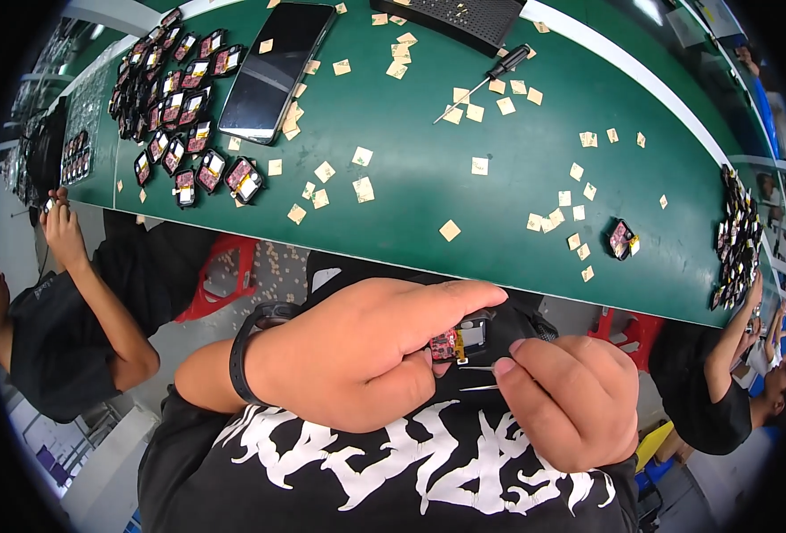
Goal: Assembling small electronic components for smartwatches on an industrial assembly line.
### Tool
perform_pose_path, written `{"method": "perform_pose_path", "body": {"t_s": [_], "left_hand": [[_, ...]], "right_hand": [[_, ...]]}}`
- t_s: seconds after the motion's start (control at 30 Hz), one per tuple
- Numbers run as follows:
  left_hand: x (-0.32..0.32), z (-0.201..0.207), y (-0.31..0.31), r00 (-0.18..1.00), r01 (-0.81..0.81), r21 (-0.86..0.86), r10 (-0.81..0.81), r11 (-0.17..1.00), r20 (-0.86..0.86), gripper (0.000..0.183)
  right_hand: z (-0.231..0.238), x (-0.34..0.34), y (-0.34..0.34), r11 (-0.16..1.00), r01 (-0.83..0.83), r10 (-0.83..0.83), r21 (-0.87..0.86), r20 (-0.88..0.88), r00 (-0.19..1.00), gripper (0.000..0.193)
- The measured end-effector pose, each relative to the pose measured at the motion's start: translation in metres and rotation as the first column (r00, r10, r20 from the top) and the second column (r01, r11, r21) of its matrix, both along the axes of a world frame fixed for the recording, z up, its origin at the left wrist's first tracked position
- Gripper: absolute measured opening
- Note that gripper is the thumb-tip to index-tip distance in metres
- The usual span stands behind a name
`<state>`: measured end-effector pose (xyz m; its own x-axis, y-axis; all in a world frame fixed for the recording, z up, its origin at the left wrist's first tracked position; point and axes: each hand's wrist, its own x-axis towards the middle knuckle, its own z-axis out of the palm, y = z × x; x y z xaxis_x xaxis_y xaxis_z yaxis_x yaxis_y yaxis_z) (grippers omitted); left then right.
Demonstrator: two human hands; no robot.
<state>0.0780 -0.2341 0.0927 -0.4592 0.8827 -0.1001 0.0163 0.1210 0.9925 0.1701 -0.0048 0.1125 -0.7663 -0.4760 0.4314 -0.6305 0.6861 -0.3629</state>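
Note:
Just past the table's near edge, my left hand [349,342] is closed around a small black electronics housing [474,335]. Part of a red circuit board and a short yellow flex strip show inside it; my fingers cover the rest. Metal tweezers [479,388] are pinched in my right hand [575,400], their two prongs apart and pointing left. The upper prong is close to the strip's end; whether they touch I cannot tell. A similar open housing [621,240] lies on the green table [411,204].
Many similar housings [171,98] crowd the table's left, and another group [736,240] its right end. A smartphone [277,71], a screwdriver [491,78] and a black box [460,19] lie farther back. Small beige squares [480,166] are scattered about. Co-workers sit on both sides.

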Motion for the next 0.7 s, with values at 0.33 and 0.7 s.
{"method": "perform_pose_path", "body": {"t_s": [0.33, 0.7], "left_hand": [[0.0047, 0.0039, 0.0062, 0.997, -0.031, -0.020, 0.029, 0.999, -0.074, 0.069], [0.0085, 0.0042, 0.0053, 0.997, 0.000, -0.034, -0.003, 0.999, -0.072, 0.068]], "right_hand": [[0.0004, -0.0050, -0.0017, 0.993, -0.053, 0.063, 0.104, -0.096, 0.993, 0.013], [-0.0011, 0.0035, -0.0063, 0.989, -0.047, 0.061, 0.139, -0.101, 0.993, 0.012]]}}
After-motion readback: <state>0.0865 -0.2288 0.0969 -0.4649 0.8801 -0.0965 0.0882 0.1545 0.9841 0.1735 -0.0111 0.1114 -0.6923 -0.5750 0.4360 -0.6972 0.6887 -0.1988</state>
